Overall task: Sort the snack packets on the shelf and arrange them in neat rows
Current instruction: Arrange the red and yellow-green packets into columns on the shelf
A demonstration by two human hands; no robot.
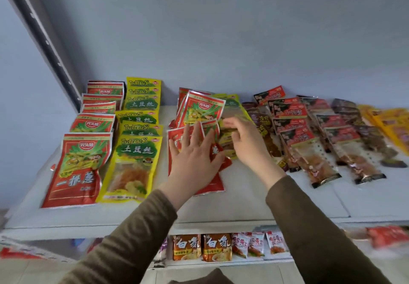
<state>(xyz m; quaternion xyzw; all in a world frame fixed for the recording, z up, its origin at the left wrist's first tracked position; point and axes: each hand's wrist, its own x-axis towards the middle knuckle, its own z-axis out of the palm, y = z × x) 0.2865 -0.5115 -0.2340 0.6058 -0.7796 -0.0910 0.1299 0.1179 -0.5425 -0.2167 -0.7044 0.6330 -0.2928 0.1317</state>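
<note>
The left hand (194, 153) lies with straight, spread fingers pressing flat on a red packet (212, 182) in the unsorted heap at the middle of the shelf (243, 202). The right hand (245, 142), just to its right, pinches a yellow-green packet (230, 126) between thumb and fingertips, though blur hides the exact hold.

Around the hands, red and yellow packets overlap at odd angles in a mixed pile (201, 111); this part looks unsorted. At the far left the work seems done: a red row (88, 151) runs from near edge to the back wall, and just right of it a yellow row (138, 137) printed "TuDouSi" with the characters 土豆丝. To the right, dark packets with red headers (305, 137) lie in rough columns, and orange-yellow ones (389, 124) at the far right are blurred.

On the lower shelf, orange packets (201, 247) read 白象.
</note>
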